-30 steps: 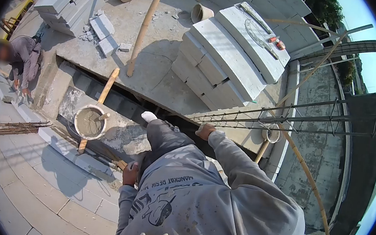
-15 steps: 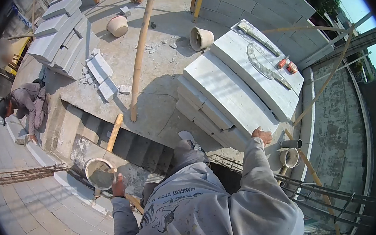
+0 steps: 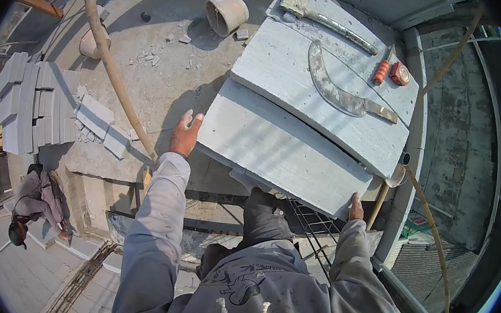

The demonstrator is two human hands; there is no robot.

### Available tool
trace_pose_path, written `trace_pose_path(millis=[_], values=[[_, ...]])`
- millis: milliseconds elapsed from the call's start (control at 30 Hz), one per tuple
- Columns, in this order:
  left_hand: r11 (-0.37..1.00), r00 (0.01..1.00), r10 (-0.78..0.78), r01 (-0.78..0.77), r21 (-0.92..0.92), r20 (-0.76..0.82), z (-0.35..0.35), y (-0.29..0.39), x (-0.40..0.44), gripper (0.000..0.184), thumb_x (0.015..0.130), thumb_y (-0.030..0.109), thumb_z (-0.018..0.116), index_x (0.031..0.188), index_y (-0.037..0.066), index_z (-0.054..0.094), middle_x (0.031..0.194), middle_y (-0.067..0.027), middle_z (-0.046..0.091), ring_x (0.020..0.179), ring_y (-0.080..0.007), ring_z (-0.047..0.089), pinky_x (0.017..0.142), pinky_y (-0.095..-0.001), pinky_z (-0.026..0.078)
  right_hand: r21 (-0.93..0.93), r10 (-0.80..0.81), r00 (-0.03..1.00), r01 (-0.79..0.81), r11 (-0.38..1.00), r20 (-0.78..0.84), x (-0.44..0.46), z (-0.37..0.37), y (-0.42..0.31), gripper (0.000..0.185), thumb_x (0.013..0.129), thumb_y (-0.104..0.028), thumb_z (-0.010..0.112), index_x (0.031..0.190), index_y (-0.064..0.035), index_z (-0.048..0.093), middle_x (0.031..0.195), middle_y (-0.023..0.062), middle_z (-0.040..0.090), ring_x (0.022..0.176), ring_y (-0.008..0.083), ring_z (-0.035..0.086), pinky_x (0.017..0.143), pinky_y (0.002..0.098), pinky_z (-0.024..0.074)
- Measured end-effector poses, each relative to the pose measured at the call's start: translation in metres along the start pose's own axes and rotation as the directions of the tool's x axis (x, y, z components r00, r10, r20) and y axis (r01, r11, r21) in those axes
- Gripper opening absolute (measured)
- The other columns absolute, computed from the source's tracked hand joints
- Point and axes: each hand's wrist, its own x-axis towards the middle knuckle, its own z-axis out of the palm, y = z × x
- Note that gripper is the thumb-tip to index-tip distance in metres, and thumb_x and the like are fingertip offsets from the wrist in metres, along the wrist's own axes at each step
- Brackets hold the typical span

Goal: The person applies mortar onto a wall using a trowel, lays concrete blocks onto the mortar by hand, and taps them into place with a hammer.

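White-grey, long flat block [image 3: 287,151] lies with its long axis from left hand [image 3: 184,138], its fingers [image 3: 198,119] spread just beside, to right hand [image 3: 355,210], whose fingers' state I cannot tell.

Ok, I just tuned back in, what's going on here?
The person has the left hand and right hand at opposite ends of a long pale block. The block behind it bears a curved blade and a tape measure. A co-worker crouches off to the left.
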Motion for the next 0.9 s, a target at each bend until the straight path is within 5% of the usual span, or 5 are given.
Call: trace_pose_path(millis=[100,300,567,833,900], values=[[0.952,0.999,-0.044,0.038,0.304,0.012,0.034,0.006,0.000,0.075,0.083,0.054,0.056,0.132,-0.001,0.043,0.128,-0.0248,0.049,0.121,-0.0352,0.047,0.099,-0.0378,0.037,0.161,0.042,0.998,-0.048,0.986,0.038,0.020,0.012,0.028,0.086,0.082,-0.070,0.043,0.122,0.0061,0.053,0.118,0.0187,0.058,0.109,0.0269,0.053,0.094,0.0334,0.0375],[0.989,0.999,-0.045,0.043,0.141,0.013,0.029,0.002,-0.001,0.072,0.082,0.056,0.055,0.124,-0.003,0.051,0.121,-0.0260,0.054,0.115,-0.0377,0.051,0.097,-0.0402,0.039,0.323,0.166,0.973,-0.107,0.940,-0.160,0.009,0.023,0.019,0.091,0.080,-0.074,0.039,0.121,0.0065,0.054,0.115,0.0176,0.059,0.104,0.0254,0.055,0.091,0.0325,0.0389],[0.827,0.996,-0.061,0.088,0.555,-0.067,-0.013,0.079,-0.042,0.064,0.083,0.054,0.050,0.114,-0.001,0.059,0.108,-0.0244,0.061,0.105,-0.0385,0.057,0.090,-0.0415,0.043,-0.485,0.229,0.971,-0.232,0.843,-0.068,0.004,-0.039,-0.032,0.100,0.079,-0.078,0.024,0.113,0.0104,0.056,0.118,0.0332,0.052,0.120,0.0404,0.044,0.100,0.0414,0.0327],[0.897,0.993,0.112,-0.090,0.434,-0.025,-0.039,0.152,-0.034,0.061,0.082,0.054,0.052,0.109,0.001,0.062,0.104,-0.0228,0.063,0.100,-0.0361,0.060,0.087,-0.0395,0.045,-0.872,0.038,0.920,0.355,0.338,0.389,0.038,-0.077,-0.071,0.050,0.096,-0.039,0.026,0.126,-0.0071,0.050,0.123,0.0232,0.053,0.117,0.0377,0.049,0.099,0.0422,0.0368],[0.911,0.987,0.157,-0.130,0.392,-0.038,-0.030,0.148,-0.041,0.060,0.083,0.052,0.053,0.114,0.001,0.059,0.110,-0.0229,0.061,0.104,-0.0349,0.058,0.089,-0.0385,0.044,-0.744,0.039,0.747,0.655,0.136,0.664,0.059,-0.088,-0.078,0.047,0.096,-0.036,0.026,0.122,-0.0080,0.054,0.121,0.0239,0.054,0.114,0.0370,0.052,0.097,0.0429,0.0397]])
